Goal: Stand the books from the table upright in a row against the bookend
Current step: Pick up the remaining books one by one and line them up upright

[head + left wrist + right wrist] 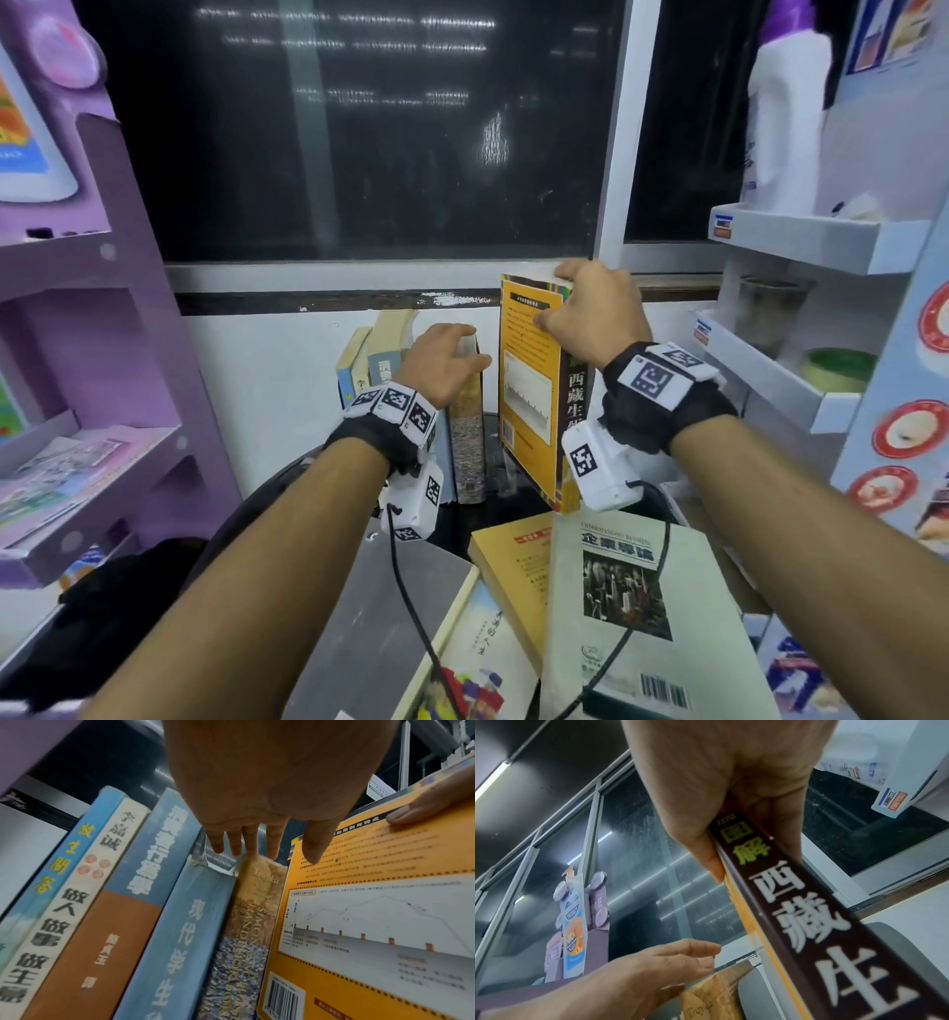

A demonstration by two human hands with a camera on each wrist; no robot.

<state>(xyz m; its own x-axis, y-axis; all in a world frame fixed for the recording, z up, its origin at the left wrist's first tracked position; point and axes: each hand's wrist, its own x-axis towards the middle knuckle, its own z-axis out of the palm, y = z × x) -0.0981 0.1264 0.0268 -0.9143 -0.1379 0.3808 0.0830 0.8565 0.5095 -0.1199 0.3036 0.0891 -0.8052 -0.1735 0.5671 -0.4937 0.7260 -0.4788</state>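
Observation:
Several books stand upright in a row (377,360) by the wall; the row's bookend is hidden. My left hand (452,354) rests with relaxed fingers on top of the row's last book, a tan-spined one (467,437) (252,912). The left hand's fingers (257,841) reach over the book tops. My right hand (580,303) (731,821) grips the top of an orange book with a dark brown spine (529,390) (385,912) (808,912). That book is upright, slightly tilted, just right of the tan one with a gap between them.
More books lie flat at the table's near side: a pale green one (642,606), a yellow one (513,570), a grey one (390,616). A purple shelf unit (87,360) stands left, a white shelf unit (796,241) right, a dark window (359,128) behind.

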